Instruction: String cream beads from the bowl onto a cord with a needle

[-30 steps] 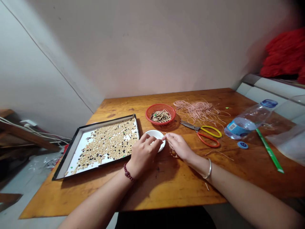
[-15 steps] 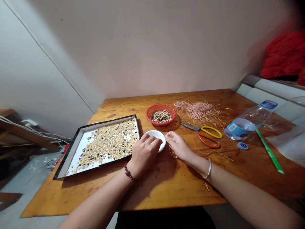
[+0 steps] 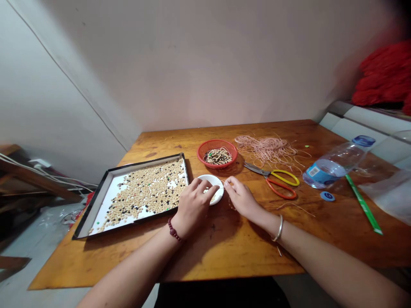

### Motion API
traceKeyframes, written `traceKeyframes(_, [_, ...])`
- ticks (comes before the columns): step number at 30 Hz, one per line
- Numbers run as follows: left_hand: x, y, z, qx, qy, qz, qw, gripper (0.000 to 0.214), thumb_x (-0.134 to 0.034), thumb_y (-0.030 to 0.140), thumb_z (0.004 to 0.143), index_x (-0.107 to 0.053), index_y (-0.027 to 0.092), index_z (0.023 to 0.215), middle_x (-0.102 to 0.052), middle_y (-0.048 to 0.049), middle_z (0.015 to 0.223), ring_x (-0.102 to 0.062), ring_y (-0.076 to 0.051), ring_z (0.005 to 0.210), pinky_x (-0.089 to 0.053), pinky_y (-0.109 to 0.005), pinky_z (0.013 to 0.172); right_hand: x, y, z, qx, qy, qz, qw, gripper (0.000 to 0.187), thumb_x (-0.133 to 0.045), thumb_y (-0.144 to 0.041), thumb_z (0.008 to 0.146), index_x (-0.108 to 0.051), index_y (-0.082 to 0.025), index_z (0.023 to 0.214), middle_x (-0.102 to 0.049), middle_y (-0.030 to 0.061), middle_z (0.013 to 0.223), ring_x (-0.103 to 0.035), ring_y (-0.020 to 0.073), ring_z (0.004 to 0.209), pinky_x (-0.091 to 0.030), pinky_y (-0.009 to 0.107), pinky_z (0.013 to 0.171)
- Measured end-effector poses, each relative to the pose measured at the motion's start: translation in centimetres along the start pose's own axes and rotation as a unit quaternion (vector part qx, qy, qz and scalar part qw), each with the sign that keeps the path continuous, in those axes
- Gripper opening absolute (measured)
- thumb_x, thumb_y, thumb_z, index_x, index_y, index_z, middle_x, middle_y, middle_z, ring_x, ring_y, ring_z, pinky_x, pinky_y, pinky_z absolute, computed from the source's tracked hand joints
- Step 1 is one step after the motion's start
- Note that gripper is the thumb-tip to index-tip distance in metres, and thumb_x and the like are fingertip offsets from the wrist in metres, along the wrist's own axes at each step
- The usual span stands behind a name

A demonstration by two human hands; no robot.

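Presumably to keep reaches short, the white dish of beads sits on the tabletop under the curled left hand, whose grip I cannot tell; just beside it, the right hand pinches a beaded string.

left hand drawn back from right hand, more pale beads showing in white dish

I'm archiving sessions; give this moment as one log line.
left hand: over white dish; right hand: holding beaded string; bead tray: left; scissors: right
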State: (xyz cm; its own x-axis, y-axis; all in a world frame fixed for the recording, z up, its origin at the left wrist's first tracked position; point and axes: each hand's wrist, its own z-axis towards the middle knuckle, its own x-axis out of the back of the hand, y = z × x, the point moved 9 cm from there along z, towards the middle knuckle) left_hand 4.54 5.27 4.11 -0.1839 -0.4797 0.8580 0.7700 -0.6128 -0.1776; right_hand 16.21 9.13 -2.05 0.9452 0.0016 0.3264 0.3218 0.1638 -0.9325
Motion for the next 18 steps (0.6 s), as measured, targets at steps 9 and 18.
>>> traceKeyframes(9, [-0.1,0.1,0.3,0.005,-0.017,-0.03,0.999,0.028,-0.049,0.017,0.09,-0.06,0.027,0.114,-0.056,-0.0073,0.088,-0.049,-0.023,0.084,-0.044,-0.032,0.066,0.0,-0.2,-0.2,0.002,0.009,0.042,0.999,0.022,-0.046,-0.042,0.09,-0.05,-0.024,0.079,-0.044,-0.0035,0.057,-0.04,0.0135,0.051,-0.029,0.024,0.049])
traceKeyframes(18, [-1.1,-0.3,0.1,0.029,-0.022,-0.057,0.998,0.027,-0.046,0.018,0.093,-0.06,0.024,0.116,-0.057,-0.0066,0.088,-0.05,-0.022,0.085,-0.046,-0.032,0.073,-0.5,0.5,0.1,-0.05,-0.012,0.151,0.987,0.025,-0.053,-0.047,0.084,-0.049,-0.024,0.077,-0.038,-0.0061,0.051,-0.033,0.0118,0.045,-0.023,0.023,0.042])
